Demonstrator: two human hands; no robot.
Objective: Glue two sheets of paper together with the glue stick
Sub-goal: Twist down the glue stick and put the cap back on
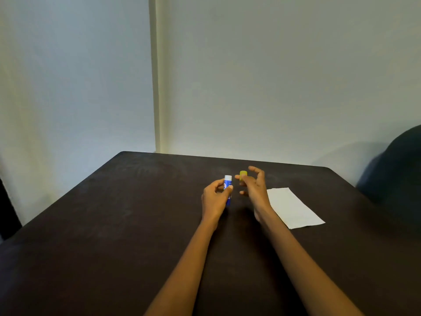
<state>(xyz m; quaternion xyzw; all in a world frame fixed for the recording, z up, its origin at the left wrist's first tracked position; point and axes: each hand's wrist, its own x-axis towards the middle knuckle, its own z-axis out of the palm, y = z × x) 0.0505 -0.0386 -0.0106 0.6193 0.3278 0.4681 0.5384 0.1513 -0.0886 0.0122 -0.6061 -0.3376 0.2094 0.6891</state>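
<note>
My left hand (215, 199) holds a blue glue stick (228, 190) upright above the table, its white top bare. A yellow cap (243, 174) sits pinched between the thumb and a finger of my right hand (254, 185), a short gap to the right of the stick; the other fingers are spread. White paper (293, 207) lies flat on the dark table just right of my right wrist. Whether it is one sheet or two stacked I cannot tell.
The dark tabletop (114, 224) runs back to a pale wall corner. A dark rounded chair back (396, 169) stands at the right edge of the table. Another dark object (6, 210) shows at the far left.
</note>
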